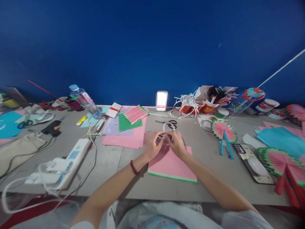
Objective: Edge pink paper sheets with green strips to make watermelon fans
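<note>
Above a sheet of pink paper [170, 162] with a green strip along its near edge, my two hands meet with fingertips nearly together. My left hand [153, 144], a beaded bracelet on its wrist, is closed in a pinch at the near side of a thin white roll of tape [169, 124]. From the right, my right hand [175, 143] pinches the same part of the roll. My fingers partly hide the roll's lower edge. Just behind it lies a pair of black-handled scissors [172, 123], partly covered by the roll.
A pleated pink paper piece [135, 114] rests on coloured sheets to the left. A power strip [73, 162] with white cables and a tilted water bottle [85, 101] stand further left. Paper fans [224, 131], a phone [252, 163] with a white mouse, and cups are on the right.
</note>
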A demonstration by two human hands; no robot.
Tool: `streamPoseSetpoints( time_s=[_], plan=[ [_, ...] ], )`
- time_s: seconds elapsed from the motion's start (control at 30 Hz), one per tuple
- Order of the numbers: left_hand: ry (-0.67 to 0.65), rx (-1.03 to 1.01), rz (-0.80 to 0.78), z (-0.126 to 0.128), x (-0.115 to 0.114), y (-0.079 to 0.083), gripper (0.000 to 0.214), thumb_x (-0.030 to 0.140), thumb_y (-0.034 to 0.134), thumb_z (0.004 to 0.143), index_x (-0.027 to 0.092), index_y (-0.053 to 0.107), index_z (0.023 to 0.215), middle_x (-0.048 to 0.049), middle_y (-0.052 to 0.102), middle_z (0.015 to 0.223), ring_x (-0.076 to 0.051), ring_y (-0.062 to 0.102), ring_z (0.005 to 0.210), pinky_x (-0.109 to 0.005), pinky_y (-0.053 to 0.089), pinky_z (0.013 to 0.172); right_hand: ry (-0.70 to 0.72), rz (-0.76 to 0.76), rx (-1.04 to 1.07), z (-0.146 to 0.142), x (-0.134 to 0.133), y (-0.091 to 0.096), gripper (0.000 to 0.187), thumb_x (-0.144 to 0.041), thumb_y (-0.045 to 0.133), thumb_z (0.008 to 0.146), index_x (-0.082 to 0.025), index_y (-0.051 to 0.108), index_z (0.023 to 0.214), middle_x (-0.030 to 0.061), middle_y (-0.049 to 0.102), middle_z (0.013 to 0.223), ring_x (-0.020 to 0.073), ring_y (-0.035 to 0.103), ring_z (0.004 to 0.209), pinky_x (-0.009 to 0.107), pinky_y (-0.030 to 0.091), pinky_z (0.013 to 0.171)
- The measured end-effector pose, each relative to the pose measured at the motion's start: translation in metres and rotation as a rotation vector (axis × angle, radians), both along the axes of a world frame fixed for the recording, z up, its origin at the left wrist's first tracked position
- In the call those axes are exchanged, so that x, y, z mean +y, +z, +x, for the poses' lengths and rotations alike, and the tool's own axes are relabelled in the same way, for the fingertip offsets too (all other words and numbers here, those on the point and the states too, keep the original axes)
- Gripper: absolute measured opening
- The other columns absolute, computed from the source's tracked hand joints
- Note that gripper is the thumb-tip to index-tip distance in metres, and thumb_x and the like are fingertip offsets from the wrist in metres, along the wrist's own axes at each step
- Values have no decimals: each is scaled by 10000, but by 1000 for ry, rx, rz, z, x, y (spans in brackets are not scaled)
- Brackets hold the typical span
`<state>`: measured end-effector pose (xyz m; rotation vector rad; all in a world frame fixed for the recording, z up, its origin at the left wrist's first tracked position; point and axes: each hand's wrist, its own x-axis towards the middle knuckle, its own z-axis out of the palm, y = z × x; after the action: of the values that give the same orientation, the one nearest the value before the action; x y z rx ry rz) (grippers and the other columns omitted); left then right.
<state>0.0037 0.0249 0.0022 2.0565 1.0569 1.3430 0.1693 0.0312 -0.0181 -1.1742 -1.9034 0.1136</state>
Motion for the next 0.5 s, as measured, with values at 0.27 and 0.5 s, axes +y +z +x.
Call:
streamPoseSetpoints(
  time_s=[0.27,0.5],
  plan=[
    [33,-73,-49,0,4,-3,132,260,580,897,205,547,1012,-37,633,899,-143,623,802,-270,539,683,49,22,-96,-1,-1,3,201,-285,438,967,-209,620,929,42,607,710,202,537,696,360,427,753],
    [5,-29,-32,0,3,-3,101,284,541,918,198,538,864,-30,598,863,-137,589,779,-257,523,662,62,8,-93,-1,1,1,180,-257,453,953,-206,626,959,49,623,741,210,553,718,361,423,758]
  ],
)
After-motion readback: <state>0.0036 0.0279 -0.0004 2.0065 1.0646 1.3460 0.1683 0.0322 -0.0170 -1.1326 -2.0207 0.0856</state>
